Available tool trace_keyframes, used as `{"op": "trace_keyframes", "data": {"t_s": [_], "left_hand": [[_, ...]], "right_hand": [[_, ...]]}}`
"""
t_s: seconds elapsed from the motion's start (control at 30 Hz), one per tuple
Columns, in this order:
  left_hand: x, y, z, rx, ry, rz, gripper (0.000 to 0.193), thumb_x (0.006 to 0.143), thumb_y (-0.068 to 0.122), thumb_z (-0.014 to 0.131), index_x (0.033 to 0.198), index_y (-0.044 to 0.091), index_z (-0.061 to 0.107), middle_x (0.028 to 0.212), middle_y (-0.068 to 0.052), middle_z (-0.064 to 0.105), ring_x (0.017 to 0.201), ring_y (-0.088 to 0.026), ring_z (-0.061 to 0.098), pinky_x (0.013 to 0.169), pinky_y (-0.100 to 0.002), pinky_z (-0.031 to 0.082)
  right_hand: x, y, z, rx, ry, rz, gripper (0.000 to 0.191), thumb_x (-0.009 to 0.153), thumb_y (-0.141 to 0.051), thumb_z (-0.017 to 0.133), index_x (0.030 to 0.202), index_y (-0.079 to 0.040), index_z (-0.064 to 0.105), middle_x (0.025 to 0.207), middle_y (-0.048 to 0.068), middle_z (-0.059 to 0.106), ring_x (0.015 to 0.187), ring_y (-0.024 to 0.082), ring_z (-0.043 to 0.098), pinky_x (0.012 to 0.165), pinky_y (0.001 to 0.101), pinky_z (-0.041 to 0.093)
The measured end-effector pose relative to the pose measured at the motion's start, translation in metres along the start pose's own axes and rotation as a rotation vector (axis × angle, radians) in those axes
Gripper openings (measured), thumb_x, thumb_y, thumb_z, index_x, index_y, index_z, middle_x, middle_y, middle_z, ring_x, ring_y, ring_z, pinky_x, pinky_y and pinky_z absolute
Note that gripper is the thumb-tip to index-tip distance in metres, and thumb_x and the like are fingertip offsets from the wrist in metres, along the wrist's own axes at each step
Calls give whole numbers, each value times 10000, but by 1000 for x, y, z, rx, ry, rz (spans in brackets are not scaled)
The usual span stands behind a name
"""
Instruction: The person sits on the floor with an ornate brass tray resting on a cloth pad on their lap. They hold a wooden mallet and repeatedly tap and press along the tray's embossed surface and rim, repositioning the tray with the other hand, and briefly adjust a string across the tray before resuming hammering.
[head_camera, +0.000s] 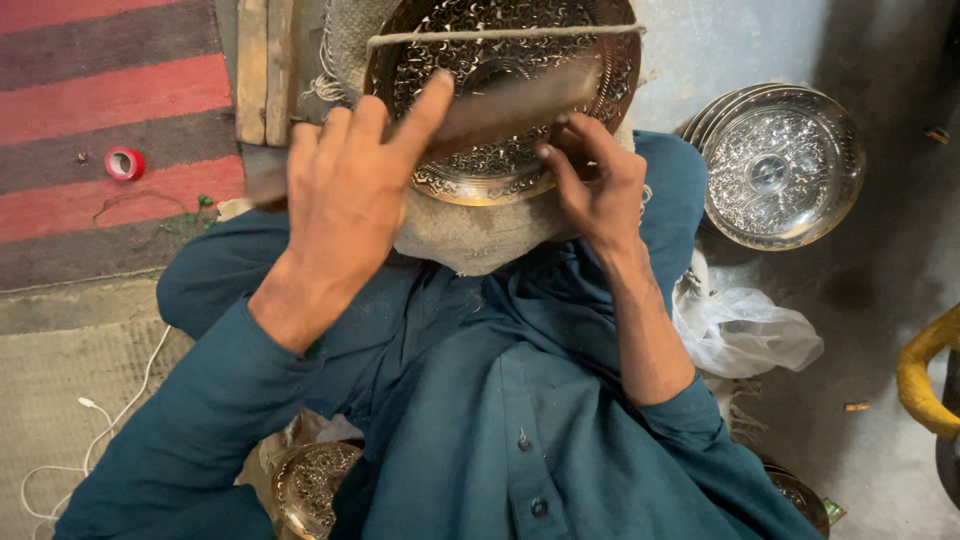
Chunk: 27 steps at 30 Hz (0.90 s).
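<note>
Tray (480, 170): embossed metal, brassy, glossy, dense raised pattern. File (510, 105): long dark metal bar, dull and blurred, held across the tray by both hands. Sacking (460, 235) under the tray: coarse, rough weave, frayed threads at the edge. Stack of trays (780, 165): silvery metal, bright sheen, same embossing. Planks (262, 70): bare worn wood, matt. Rug (110, 100): striped woven cloth, matt. Tape roll (124, 163): red, smooth. Bag (745, 330): thin crinkled white plastic, slight gloss. Floor (880, 300): grey, rough, dusty. Sleeves (200, 440): soft teal cloth.
</note>
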<state>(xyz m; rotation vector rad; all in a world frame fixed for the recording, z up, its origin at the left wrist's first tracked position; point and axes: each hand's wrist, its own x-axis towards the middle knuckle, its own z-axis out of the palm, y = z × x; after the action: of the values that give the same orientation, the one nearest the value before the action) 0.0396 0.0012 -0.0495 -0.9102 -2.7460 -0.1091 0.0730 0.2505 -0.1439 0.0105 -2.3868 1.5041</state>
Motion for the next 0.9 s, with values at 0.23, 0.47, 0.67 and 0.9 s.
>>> {"op": "trace_keyframes", "data": {"t_s": [0.23,0.47,0.67,0.9], "left_hand": [[-2,4,-1,73,35,-11,748,923,-15,613,1610,249,478,985,-61,538,900,-280,581,797,-435,416],[2,5,-2,128,27,-11,765,920,-22,606,1622,254,477,980,-49,538,895,-264,572,786,-424,410],[1,7,-4,167,45,3,740,933,1,616,1607,270,472,995,-50,542,918,-262,566,826,-428,414],[2,7,-7,224,0,15,752,893,2,629,1583,266,489,1014,-52,564,888,-256,561,767,-412,398]], "right_hand": [[1,1,0,16,1,-36,359,980,0,779,1314,-31,652,1030,110,792,947,133,770,800,264,601],[2,1,0,-10,10,-31,357,962,1,801,1288,-34,659,1028,119,783,935,145,759,783,278,595],[0,0,0,78,-11,12,332,984,25,754,1296,-33,655,1034,95,790,931,125,758,774,266,601],[0,0,2,79,-6,61,345,974,31,750,1305,-9,659,1017,91,764,902,117,725,762,260,583]]}}
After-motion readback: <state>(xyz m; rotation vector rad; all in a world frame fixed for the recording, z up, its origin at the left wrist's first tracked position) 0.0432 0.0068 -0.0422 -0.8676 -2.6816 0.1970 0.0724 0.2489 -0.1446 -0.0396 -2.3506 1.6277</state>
